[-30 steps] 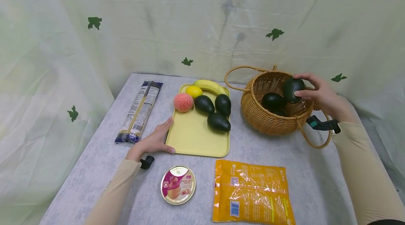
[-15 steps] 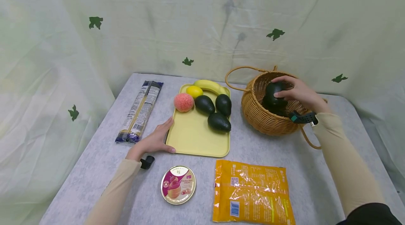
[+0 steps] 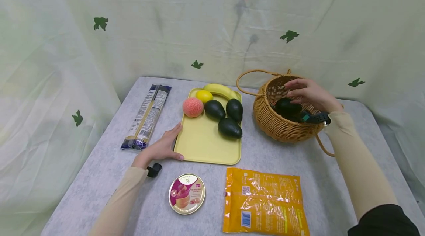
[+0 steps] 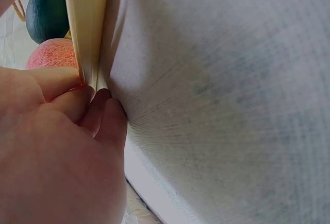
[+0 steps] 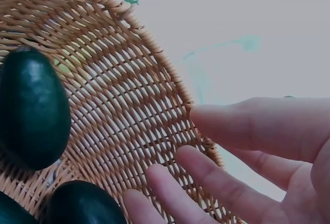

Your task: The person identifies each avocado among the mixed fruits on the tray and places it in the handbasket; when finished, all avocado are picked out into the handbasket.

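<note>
My right hand [image 3: 312, 96] is over the wicker basket [image 3: 279, 129], fingers spread and holding nothing. Under it, a dark green avocado [image 3: 287, 107] lies in the basket. The right wrist view shows that avocado [image 5: 33, 110] apart from the fingers, with another avocado [image 5: 82, 203] lower down and part of a third at the corner. My left hand [image 3: 162, 147] rests against the left edge of the yellow tray [image 3: 206, 151], thumb at its front corner, fingertips [image 4: 111, 113] touching its side. On the tray are three avocados [image 3: 230, 128], a banana [image 3: 220, 90], a lemon [image 3: 204, 96] and a pinkish-red rough-skinned fruit [image 3: 193, 107].
A long clear-and-blue packet [image 3: 146, 118] lies left of the tray. In front are a round tin [image 3: 187, 194] and an orange bag [image 3: 265, 202]. One basket handle [image 3: 244, 81] sticks out toward the tray. A pale curtain [image 3: 212, 25] hangs behind the table.
My right hand has carried an avocado leftward and down into the basket and let go of it, then lifted slightly away. My left hand stays at the tray.
</note>
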`<action>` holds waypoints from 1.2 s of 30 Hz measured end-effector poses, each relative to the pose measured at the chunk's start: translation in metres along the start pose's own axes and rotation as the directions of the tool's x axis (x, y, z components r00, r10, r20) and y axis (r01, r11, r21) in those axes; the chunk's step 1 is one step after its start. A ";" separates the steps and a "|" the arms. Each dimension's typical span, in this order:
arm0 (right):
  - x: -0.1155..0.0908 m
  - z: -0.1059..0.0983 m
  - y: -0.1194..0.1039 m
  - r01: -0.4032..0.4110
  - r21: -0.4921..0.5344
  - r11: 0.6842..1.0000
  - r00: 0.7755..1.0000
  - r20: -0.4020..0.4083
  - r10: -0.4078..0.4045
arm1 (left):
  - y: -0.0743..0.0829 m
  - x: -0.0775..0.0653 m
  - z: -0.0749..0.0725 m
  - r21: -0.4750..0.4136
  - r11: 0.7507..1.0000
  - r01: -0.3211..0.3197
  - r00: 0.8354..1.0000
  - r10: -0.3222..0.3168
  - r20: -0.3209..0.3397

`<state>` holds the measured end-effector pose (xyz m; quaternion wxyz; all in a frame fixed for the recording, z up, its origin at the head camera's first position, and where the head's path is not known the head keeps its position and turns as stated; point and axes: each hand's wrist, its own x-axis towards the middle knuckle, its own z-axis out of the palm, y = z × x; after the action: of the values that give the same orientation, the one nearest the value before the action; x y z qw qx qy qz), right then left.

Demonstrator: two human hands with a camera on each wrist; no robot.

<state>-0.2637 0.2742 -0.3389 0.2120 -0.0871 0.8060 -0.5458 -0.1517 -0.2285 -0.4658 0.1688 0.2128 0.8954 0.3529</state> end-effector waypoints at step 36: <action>-0.008 0.093 -0.033 0.312 0.168 0.935 0.932 0.137 -0.335 | -0.001 0.001 0.001 -0.024 1.000 0.016 1.000 -0.016 0.003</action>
<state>-0.2191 0.1864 -0.3359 0.1901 -0.2478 0.7191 -0.6207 -0.1521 -0.2285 -0.4676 0.1752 0.2041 0.8925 0.3620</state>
